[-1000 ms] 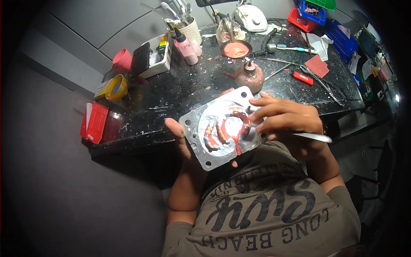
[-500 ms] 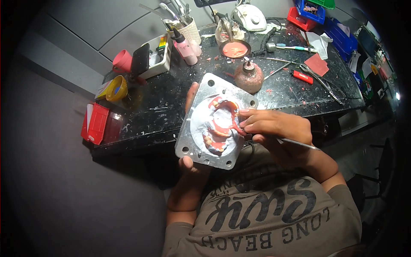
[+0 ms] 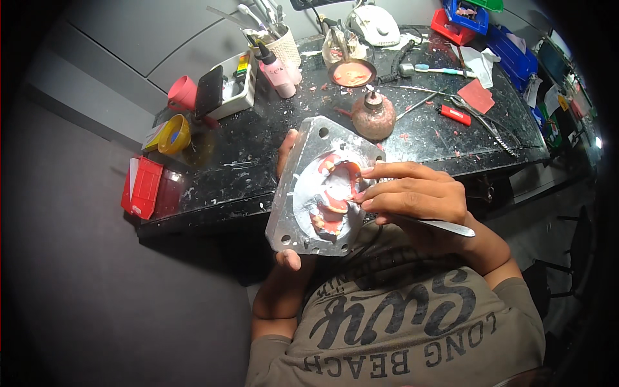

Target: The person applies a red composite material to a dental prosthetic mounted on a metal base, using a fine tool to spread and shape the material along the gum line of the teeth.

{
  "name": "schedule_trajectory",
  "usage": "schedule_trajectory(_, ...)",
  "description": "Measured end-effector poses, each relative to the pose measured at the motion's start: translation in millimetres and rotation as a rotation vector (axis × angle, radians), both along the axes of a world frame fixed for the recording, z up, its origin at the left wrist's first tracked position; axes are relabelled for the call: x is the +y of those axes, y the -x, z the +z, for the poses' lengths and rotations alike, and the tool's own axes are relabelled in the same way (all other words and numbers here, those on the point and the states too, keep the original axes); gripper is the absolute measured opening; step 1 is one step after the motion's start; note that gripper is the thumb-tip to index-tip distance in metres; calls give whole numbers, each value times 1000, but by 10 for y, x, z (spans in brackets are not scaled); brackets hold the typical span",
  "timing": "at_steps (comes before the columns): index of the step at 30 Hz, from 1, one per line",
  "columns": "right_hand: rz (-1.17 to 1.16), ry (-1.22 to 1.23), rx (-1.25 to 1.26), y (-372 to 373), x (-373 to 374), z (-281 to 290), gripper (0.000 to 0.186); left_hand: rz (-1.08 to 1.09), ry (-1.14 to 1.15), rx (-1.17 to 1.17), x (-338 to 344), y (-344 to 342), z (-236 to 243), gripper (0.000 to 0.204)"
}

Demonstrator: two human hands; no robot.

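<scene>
My left hand (image 3: 288,260) grips a square metal dental flask (image 3: 281,216) from beneath, its thumb at the near edge and fingers at the far left side. White plaster (image 3: 303,201) fills the flask's round middle. Set in it are a pink denture form (image 3: 354,173) with teeth and a second pink piece with teeth (image 3: 332,227) nearer me. My right hand (image 3: 422,193) has its fingertips at the right side of the pink form. A slim metal spatula (image 3: 445,227) lies in that hand, its broad end sticking out below the palm; its other end is hidden by the fingers.
Beyond the flask stand a round bottle (image 3: 374,119), a pan of pink wax (image 3: 353,73) and a pink squeeze bottle (image 3: 278,76). At right on the black bench (image 3: 412,145) lie a red lighter (image 3: 456,115), a pink wax sheet (image 3: 476,97) and a coiled metal hose (image 3: 493,132).
The flask has tilted, showing more of its left side wall, and shifted slightly right. My right hand has turned a little, so the spatula's broad end now faces up.
</scene>
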State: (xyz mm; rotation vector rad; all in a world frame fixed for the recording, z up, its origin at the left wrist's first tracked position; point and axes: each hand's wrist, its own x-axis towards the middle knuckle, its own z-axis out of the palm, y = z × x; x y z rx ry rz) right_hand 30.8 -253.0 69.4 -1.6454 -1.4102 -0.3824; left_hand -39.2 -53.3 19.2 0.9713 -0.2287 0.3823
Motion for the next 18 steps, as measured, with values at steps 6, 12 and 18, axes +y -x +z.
schedule_trajectory(6,16,-3,4,1,-7,30,23,3,6,44,-33,26,69,171)
schedule_trajectory(12,4,10,32,10,-10,-4,23,-8,47,58,-85,60,149,168)
schedule_trajectory(18,9,4,49,9,-14,3,24,-12,73,47,-76,43,116,166)
